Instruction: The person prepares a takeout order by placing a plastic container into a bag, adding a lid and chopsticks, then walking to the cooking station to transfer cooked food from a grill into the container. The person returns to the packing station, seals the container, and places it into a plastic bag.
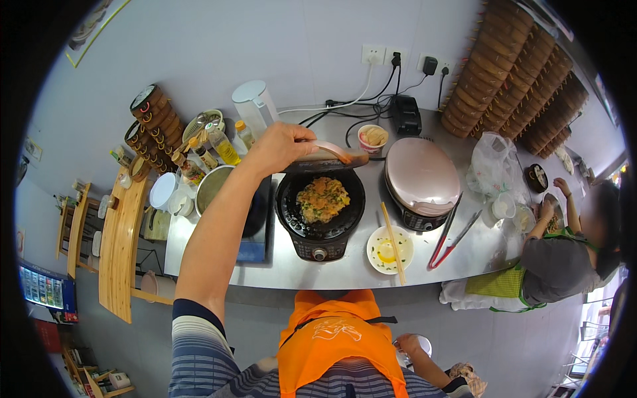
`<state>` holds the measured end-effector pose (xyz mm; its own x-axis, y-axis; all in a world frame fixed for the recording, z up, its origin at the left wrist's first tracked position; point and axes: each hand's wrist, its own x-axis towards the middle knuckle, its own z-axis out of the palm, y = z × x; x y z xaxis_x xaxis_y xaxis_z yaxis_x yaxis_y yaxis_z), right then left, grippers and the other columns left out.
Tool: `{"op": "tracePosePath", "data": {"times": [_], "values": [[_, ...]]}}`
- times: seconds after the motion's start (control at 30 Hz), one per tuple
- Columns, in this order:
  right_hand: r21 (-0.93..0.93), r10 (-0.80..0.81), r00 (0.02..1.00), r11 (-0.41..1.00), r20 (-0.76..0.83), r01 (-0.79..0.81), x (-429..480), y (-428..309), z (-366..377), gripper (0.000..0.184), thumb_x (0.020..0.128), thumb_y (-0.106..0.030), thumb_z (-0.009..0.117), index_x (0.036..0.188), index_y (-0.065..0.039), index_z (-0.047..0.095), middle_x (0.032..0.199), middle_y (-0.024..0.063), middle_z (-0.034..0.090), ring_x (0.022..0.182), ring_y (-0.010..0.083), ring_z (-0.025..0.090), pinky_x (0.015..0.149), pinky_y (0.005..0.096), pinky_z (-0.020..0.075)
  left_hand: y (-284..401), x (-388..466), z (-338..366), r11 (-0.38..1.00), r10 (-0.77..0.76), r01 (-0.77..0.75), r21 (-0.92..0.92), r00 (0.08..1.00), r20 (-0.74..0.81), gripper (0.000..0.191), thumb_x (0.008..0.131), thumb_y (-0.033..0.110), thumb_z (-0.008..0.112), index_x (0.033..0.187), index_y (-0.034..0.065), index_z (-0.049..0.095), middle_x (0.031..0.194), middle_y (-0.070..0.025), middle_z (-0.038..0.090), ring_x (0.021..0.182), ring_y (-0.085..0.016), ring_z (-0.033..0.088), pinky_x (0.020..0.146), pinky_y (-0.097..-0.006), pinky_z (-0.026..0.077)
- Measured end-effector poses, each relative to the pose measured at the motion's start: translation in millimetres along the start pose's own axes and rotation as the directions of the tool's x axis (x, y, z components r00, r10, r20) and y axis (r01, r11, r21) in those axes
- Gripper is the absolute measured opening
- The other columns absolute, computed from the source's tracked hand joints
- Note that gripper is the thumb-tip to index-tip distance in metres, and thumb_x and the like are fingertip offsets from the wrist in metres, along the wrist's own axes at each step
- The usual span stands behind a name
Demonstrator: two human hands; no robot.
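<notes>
My left hand (288,147) grips the pinkish lid (331,156) of an electric griddle by its front edge. That lid is tilted up over a black cooking plate (286,219). A round, browned pancake with green bits (323,200) lies on the plate. Down by my right side, my right hand (409,343) holds the rim of a white round container (424,344), partly hidden by the hand. A white bowl (380,266) with some yellow egg liquid and green bits stands right of the griddle. Wooden chopsticks (392,241) rest across it.
A second electric griddle (423,174), shut, stands to the right. Beside it lie red-handled tongs (443,256). Oil and sauce bottles (222,144) and a metal pot (206,191) are at left. Bamboo steamers (490,64) are stacked at back right. A co-worker (557,266) works over a bowl at far right.
</notes>
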<state>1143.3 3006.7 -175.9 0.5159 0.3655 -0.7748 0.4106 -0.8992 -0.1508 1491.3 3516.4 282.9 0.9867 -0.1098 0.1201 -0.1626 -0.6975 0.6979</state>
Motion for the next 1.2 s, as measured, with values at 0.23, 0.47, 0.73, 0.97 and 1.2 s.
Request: {"op": "tracePosePath", "data": {"times": [0.23,0.47,0.73,0.97,1.2], "values": [[0.862,0.177,0.981,0.482,0.078,-0.156,1,0,-44,0.012,0.088,-0.011,0.058,0.083,-0.008,0.069,0.082,0.0033,0.073,0.070,0.0142,0.071,0.056,0.0288,0.0578,2,-3,2,0.995,-0.076,0.077,-0.063,0.997,0.022,0.029,0.085,0.020,0.076,0.106,-0.0001,0.071,0.086,-0.0095,0.071,0.075,-0.014,0.061,0.072,-0.0297,0.050],[0.663,0.053,0.998,0.748,-0.031,-0.019,-3,17,-65,0.013,0.087,-0.017,0.059,0.085,-0.010,0.070,0.084,0.0044,0.072,0.077,0.0186,0.071,0.061,0.0348,0.0570,-35,-77,65,0.989,-0.058,0.079,-0.124,0.985,0.161,0.021,0.083,0.020,0.074,0.099,0.0074,0.072,0.082,-0.0099,0.070,0.075,-0.017,0.065,0.071,-0.0327,0.052],[0.857,0.157,0.985,0.497,0.066,-0.137,-21,19,-103,0.015,0.094,-0.011,0.055,0.095,0.001,0.065,0.084,0.0116,0.072,0.069,0.0208,0.069,0.058,0.0342,0.0578,-90,-146,158,0.983,-0.168,0.180,-0.049,0.968,0.185,0.017,0.076,0.016,0.072,0.089,0.0049,0.071,0.083,-0.0172,0.068,0.080,-0.035,0.066,0.073,-0.0418,0.051],[0.298,-0.065,0.983,0.955,0.173,0.011,14,48,-104,0.011,0.093,-0.012,0.059,0.098,-0.006,0.067,0.081,0.0093,0.070,0.070,0.0185,0.069,0.056,0.0353,0.0556,-98,-146,166,0.997,-0.066,0.071,-0.021,0.981,0.181,0.016,0.078,0.019,0.069,0.087,0.0060,0.071,0.083,-0.0161,0.067,0.082,-0.035,0.065,0.072,-0.0435,0.051],[0.949,0.231,0.948,0.179,0.217,-0.261,22,36,-75,0.015,0.093,-0.014,0.059,0.098,-0.002,0.066,0.081,0.0099,0.070,0.065,0.0198,0.067,0.054,0.0357,0.0543,-49,-111,85,0.997,-0.004,0.010,-0.073,0.997,0.079,0.020,0.085,0.016,0.072,0.100,0.0029,0.071,0.083,-0.0116,0.066,0.076,-0.024,0.063,0.072,-0.0331,0.051]]}}
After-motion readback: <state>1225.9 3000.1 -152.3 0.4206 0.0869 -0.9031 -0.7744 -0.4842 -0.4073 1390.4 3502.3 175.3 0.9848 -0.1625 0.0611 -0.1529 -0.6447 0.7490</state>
